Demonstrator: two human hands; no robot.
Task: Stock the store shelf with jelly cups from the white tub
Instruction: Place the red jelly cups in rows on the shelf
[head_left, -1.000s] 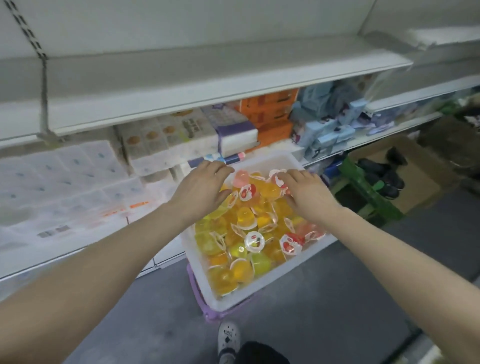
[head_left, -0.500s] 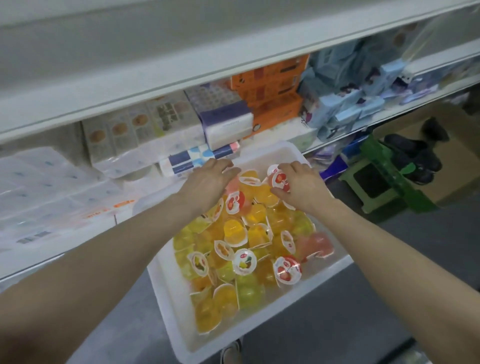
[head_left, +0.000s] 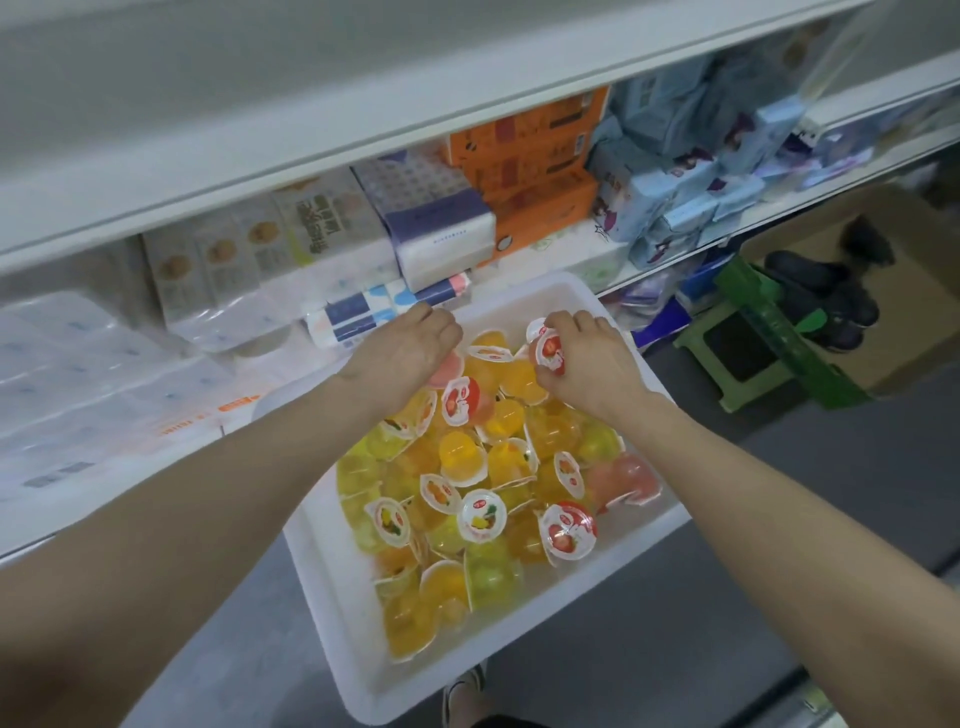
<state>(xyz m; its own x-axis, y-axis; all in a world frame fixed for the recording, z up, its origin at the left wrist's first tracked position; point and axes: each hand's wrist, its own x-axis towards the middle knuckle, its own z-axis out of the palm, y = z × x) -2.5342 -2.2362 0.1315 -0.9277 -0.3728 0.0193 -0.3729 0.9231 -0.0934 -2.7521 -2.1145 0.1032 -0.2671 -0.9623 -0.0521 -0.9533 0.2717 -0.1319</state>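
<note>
White tub is sitting lower centre of frame, rectangular, tilted diagonally, far corner reaching toward the store shelf edge. Jelly cups are lying heaped inside: clear cups of yellow, orange, green and pink jelly, foil lids with fruit prints, facing all ways. One red-lidded cup is standing on edge near the tub's far end.

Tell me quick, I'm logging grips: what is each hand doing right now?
Left hand: reaching into the jelly cups; grip cannot be told.
Right hand: closed on a red-lidded jelly cup.
</note>
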